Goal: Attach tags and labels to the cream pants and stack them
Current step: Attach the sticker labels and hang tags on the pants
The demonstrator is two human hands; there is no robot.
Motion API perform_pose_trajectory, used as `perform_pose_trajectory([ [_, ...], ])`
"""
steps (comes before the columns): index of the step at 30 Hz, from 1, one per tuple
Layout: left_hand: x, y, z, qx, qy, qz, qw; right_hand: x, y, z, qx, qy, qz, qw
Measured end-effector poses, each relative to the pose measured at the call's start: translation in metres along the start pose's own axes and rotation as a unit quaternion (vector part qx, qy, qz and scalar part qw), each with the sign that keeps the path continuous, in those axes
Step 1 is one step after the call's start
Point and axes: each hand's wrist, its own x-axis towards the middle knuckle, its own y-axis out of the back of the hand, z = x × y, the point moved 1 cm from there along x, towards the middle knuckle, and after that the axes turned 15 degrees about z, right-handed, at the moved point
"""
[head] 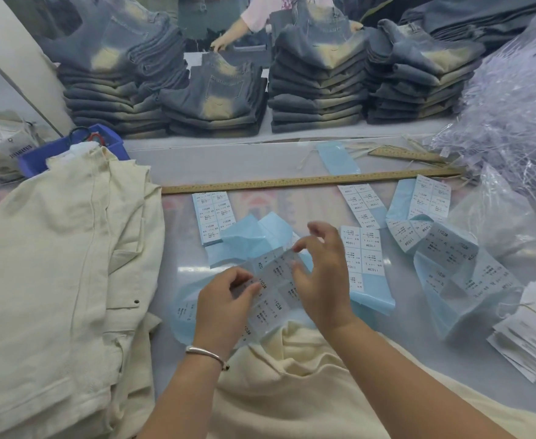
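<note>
A sheet of size labels (271, 288) is held between both hands just above the cream pants (292, 384): left hand (225, 304) pinching its edge, right hand (319, 277) picking at a corner with fingers (301, 247) narrowed. Peeling one sticker cleanly likely means keeping the backing taut; spare label sheets (360, 253) lie just beyond the fingers on the surface (292, 163), finished pants stack (57, 267) to their left.

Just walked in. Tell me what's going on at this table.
A person is working with a sheet of printed size stickers held over the table. The left hand grips its lower end, and the right hand pinches at its upper edge, apparently peeling one off. A pair of cream pants lies just below the hands, and a stack of cream pants sits to the left. More sticker sheets are spread across the table, with paper hang tags at the right.
</note>
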Motion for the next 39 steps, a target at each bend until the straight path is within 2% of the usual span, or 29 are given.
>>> perform_pose_trajectory([
  [2,0.002,-0.002,0.000,-0.007,0.017,-0.001,1.000,-0.010,-0.001,-0.006,-0.052,0.116,0.024,0.992],
  [4,0.005,-0.003,0.002,-0.022,0.040,-0.022,0.999,-0.025,-0.002,-0.013,-0.080,0.158,-0.002,0.984],
  [8,0.005,0.000,0.006,-0.126,0.122,-0.081,0.981,-0.038,-0.009,-0.020,-0.185,0.049,-0.101,0.976],
  [11,0.005,0.006,0.006,-0.189,0.165,-0.108,0.962,-0.037,-0.010,-0.018,-0.164,0.004,-0.149,0.975],
  [15,0.006,0.010,0.007,-0.227,0.186,-0.122,0.948,-0.032,-0.009,-0.013,-0.144,-0.016,-0.142,0.979],
  [17,0.009,0.010,0.005,-0.182,0.171,-0.119,0.961,-0.031,-0.009,-0.012,-0.148,-0.025,-0.137,0.979],
  [19,0.012,0.007,0.001,-0.088,0.136,-0.122,0.979,-0.033,-0.010,-0.013,-0.137,-0.022,-0.123,0.983],
  [21,0.013,0.005,-0.001,-0.064,0.134,-0.115,0.982,-0.037,-0.008,-0.016,-0.127,0.001,-0.086,0.988],
  [23,0.012,0.003,-0.002,-0.103,0.156,-0.080,0.979,-0.043,-0.007,-0.021,-0.127,0.022,-0.056,0.990],
  [26,0.010,0.002,-0.005,-0.190,0.211,-0.039,0.958,-0.055,-0.009,-0.031,-0.109,0.029,-0.075,0.991],
  [29,0.006,0.001,-0.004,-0.283,0.265,-0.079,0.919,-0.059,-0.012,-0.034,-0.017,-0.066,-0.112,0.991],
  [32,0.005,0.001,-0.003,-0.275,0.248,-0.084,0.925,-0.056,-0.012,-0.030,0.032,-0.113,-0.112,0.987],
  [37,0.007,0.005,-0.002,-0.247,0.173,-0.082,0.950,-0.044,-0.007,-0.028,-0.012,-0.021,-0.026,0.999],
  [39,0.008,0.006,0.001,-0.235,0.134,-0.084,0.959,-0.035,-0.006,-0.028,-0.004,0.006,-0.027,1.000],
])
